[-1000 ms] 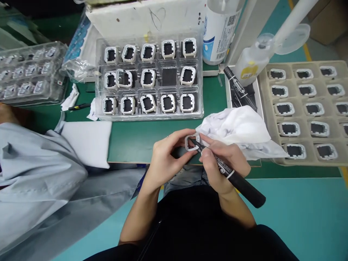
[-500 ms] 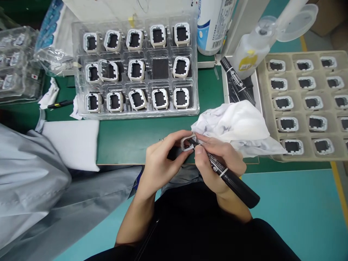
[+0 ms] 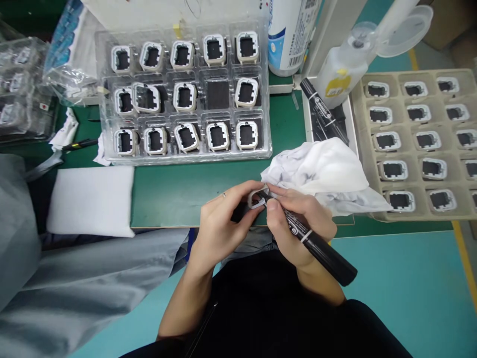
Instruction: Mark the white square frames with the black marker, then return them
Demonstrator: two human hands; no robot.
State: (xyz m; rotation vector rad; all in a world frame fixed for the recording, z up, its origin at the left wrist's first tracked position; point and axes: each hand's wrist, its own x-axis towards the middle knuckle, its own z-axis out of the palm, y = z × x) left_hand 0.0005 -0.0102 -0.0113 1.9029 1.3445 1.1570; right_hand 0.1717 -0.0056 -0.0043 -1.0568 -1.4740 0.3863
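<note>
The small frame [image 3: 251, 201] is pinched in the left hand [image 3: 219, 223] at the near edge of the bench [image 3: 171, 194]. The right hand [image 3: 296, 219] grips a black marker [image 3: 330, 258], tip at the frame's opening. A white cloth [image 3: 316, 166] lies beyond.

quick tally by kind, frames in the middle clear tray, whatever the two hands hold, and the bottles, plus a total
White frames in the clear tray: 14
Small frame in the left hand: 1
Black marker in the right hand: 1
Bottles: 2
Total: 18
</note>
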